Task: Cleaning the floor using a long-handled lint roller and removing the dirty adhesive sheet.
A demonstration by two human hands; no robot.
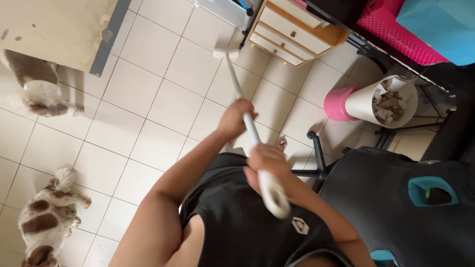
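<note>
I look straight down at my own body in a black sleeveless top. Both hands grip a long white mop handle (246, 111) that slants from my chest out to the floor. My left hand (235, 118) is wrapped around the shaft lower down, nearer the floor. Close to my chest, my right hand (266, 163) holds the upper end, just below the wrapped white grip (274, 193). The small white mop head (225, 53) rests on the pale tiled floor (148, 99) in front of a wooden drawer unit.
A black office chair (396, 198) stands at my right. A white bin with paper scraps (383, 101) and a pink base lies beyond it. Wooden drawer unit (292, 32) at top. Two brown-and-white dogs (44, 217) (34, 84) are on the left.
</note>
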